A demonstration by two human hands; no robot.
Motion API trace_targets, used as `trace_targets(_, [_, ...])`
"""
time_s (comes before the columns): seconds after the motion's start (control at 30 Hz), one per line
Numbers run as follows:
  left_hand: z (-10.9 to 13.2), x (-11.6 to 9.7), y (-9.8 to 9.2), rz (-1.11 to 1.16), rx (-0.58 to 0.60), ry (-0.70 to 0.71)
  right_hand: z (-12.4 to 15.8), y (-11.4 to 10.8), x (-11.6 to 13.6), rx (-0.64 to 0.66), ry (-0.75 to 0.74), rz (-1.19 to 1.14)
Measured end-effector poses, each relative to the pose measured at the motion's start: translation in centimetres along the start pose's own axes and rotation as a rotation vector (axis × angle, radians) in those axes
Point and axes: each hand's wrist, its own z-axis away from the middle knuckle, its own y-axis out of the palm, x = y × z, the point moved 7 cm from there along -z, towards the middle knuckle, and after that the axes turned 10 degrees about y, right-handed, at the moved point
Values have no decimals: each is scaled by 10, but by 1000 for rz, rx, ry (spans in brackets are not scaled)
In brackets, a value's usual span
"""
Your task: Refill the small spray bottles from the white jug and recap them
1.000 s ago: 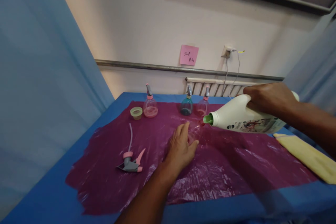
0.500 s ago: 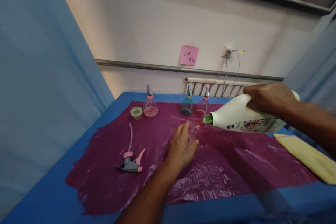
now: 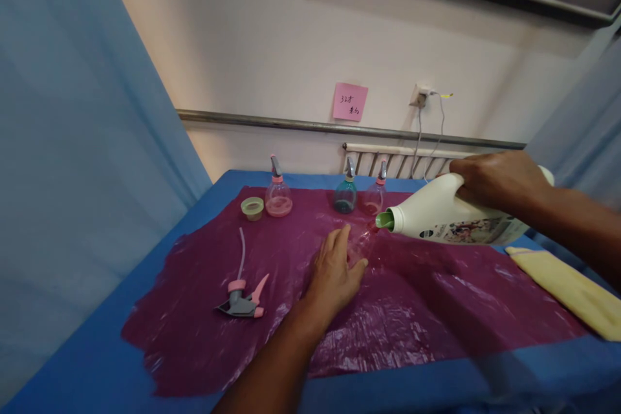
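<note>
Left hand (image 3: 334,265): grip closed round the side of the clear bottle (image 3: 358,247), which stands on the purple sheet (image 3: 194,310).
Right hand (image 3: 499,176): grip clamped on the cream jug (image 3: 446,215), tipped on its side in the air.
Green spout (image 3: 385,220): at the bottle's mouth, as far as its faint outline shows.
Pour: best slow, raising the jug's base in small amounts, bottle braced.
Level: worth watching through the clear wall; ease off below the neck.
Spray head (image 3: 239,301): lying to the left, well apart.
</note>
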Motion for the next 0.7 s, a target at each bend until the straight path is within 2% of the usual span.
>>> trace_targets(0.7, [-1, 1, 2, -3, 5, -1, -1, -3, 0, 17, 4, 4])
